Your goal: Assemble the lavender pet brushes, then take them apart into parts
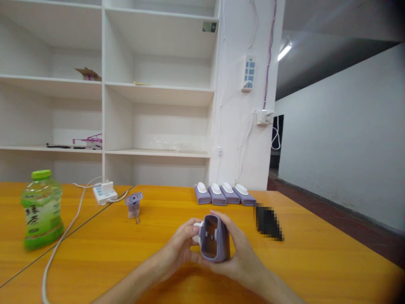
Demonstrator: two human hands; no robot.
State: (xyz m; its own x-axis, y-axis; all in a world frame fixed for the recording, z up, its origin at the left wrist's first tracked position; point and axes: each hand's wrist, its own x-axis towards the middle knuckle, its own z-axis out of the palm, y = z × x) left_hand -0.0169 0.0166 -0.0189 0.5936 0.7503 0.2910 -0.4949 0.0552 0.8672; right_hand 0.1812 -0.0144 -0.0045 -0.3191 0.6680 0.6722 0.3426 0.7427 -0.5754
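Both hands hold a purple hollow plastic casing (224, 242) above the table, its open end facing me and small prongs visible inside. On its left side sits a white oval piece (196, 233), pinched between the thumb and fingers of my left hand (182, 242). My right hand (242, 255) wraps round the casing's right side, thumb on top and fingers underneath. Several similar purple casings (218, 198) with white oval pieces on top lie in a row at the table's far edge.
On the wooden table (152, 270) stand a green-capped bottle (42, 211) and a small container with purple parts (133, 206). A power strip (104, 194) trails a white cable (68, 230) along the left. A dark pixelated object (268, 221) lies right. White shelves (158, 88) rise behind.
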